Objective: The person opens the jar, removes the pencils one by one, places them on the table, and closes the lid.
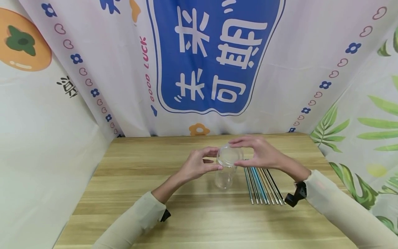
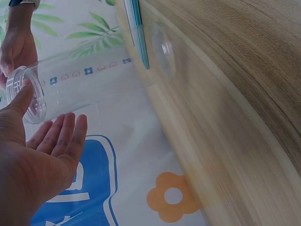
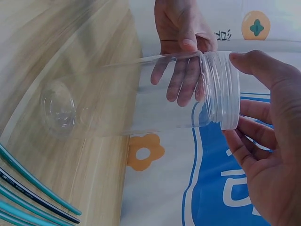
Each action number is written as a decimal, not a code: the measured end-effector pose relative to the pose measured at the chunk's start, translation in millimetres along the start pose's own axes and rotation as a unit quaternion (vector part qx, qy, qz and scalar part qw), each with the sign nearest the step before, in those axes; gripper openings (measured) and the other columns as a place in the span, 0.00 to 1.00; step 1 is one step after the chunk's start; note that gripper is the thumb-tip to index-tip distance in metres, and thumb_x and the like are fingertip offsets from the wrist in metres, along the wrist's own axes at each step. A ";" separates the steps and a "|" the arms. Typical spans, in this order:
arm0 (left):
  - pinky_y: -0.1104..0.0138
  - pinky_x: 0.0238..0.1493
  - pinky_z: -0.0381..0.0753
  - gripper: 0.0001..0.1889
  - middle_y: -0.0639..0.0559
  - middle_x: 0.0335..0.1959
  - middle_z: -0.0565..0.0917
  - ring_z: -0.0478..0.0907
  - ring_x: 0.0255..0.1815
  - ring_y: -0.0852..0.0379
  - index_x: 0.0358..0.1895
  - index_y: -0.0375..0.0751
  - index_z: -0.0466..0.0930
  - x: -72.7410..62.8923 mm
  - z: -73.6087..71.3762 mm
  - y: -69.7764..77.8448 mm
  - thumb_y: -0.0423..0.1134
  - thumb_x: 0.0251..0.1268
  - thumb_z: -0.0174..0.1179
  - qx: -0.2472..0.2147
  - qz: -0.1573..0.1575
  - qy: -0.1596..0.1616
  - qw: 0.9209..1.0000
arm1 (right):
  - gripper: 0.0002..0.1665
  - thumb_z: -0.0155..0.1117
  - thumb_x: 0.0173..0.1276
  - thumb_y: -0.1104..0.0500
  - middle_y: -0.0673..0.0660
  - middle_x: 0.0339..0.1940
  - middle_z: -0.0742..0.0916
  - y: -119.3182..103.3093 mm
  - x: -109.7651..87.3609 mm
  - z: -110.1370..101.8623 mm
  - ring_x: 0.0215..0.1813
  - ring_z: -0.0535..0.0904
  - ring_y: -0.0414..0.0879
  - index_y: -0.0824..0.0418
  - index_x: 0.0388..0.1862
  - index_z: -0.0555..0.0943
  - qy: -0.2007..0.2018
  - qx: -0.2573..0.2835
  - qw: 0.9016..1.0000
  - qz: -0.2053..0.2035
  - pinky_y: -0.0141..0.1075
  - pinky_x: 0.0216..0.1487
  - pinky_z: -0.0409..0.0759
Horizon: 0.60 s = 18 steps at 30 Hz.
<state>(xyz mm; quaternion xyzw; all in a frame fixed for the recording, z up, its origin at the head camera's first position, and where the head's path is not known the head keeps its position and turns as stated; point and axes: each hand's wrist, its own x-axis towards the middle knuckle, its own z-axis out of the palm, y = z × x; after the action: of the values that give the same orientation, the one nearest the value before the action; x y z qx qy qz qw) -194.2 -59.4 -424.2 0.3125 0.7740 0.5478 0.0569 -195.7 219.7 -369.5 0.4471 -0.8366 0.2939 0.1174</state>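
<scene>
A clear plastic jar stands upright on the table, and a clear round lid sits at its mouth. Ribbed threads on the jar's neck show beside the lid in the right wrist view. With thumb and fingers, my right hand grips the lid's rim from the right. On the opposite side, my left hand is at the jar's neck, its thumb by the rim. The left fingers are fairly straight and show through the clear wall. Whether they all touch the jar is hard to tell.
Right of the jar lies a row of several slim pencils in blue, black and brown, their pale ends towards me. Behind the wooden table hangs a printed cloth; more cloth covers both sides.
</scene>
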 end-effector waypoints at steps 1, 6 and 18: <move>0.60 0.57 0.91 0.31 0.39 0.61 0.87 0.87 0.60 0.44 0.66 0.31 0.80 0.0 -0.2 -0.1 0.33 0.60 0.79 0.001 0.000 0.000 1.000 | 0.34 0.87 0.54 0.52 0.60 0.62 0.89 -0.6 1.1 0.4 0.63 0.85 0.60 0.64 0.58 0.88 -0.003 -0.001 1.000 0.001 0.61 0.68 0.83; 0.59 0.57 0.91 0.31 0.38 0.61 0.87 0.87 0.59 0.42 0.66 0.30 0.79 0.4 -0.3 -0.3 0.33 0.60 0.79 -0.003 0.000 -0.001 1.000 | 0.34 0.87 0.54 0.50 0.61 0.61 0.89 -2.5 6.1 2.8 0.63 0.85 0.60 0.64 0.57 0.88 -0.010 -0.006 1.000 0.001 0.61 0.68 0.83; 0.63 0.55 0.91 0.31 0.35 0.61 0.86 0.87 0.58 0.40 0.66 0.27 0.78 -0.3 -0.1 -1.9 0.33 0.61 0.78 0.001 0.010 0.000 1.000 | 0.33 0.92 0.47 0.51 0.59 0.53 0.91 -1.8 6.6 15.8 0.55 0.88 0.56 0.65 0.50 0.90 0.032 -0.009 0.999 0.006 0.53 0.56 0.91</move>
<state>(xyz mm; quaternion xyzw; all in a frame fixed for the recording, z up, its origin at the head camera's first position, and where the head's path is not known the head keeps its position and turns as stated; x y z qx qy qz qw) -194.8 -60.0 -425.9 0.3206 0.7711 0.5478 0.0509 -197.0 205.0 -378.4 0.4312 -0.8378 0.3010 0.1465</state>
